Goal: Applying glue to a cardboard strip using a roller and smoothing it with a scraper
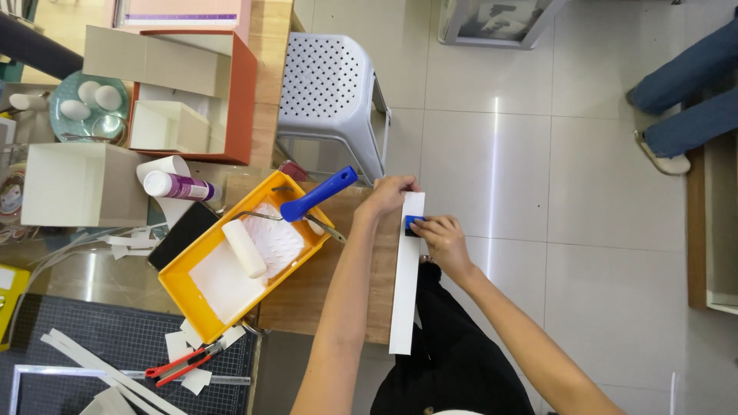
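Just over the edge of the wooden table (323, 296), seen from the head camera, a long white strip (405, 292) lies flat along the table's right edge, plain and unmarked, one end near the hands and the other reaching back toward the person's dark lap. The left hand (386, 194) curls its fingers closed on the far end of the strip. The right hand (440, 238) presses a small blue block (413, 223) against the strip's right edge, fingers bunched together around it.

Beside them on the table sits a yellow paint tray (194, 286) holding white paint, with a white roller (244, 247) lying in it and its blue handle (317, 194) sticking out over the tray's rim. Just left of the tray stands a white bottle with a purple label (181, 186), lying on its side near a roll of white paper. Further back is an open orange box (242, 100) with white cardboard boxes inside, and a plain white box (73, 184) to its left. A teal plate (65, 127) carries three white eggs. Red-handled scissors (181, 365) rest on a dark cutting mat (115, 346) among paper offcuts. A grey plastic stool (327, 92) stands on the tiled floor, and another person's jeans-clad legs (688, 84) show at the upper right.
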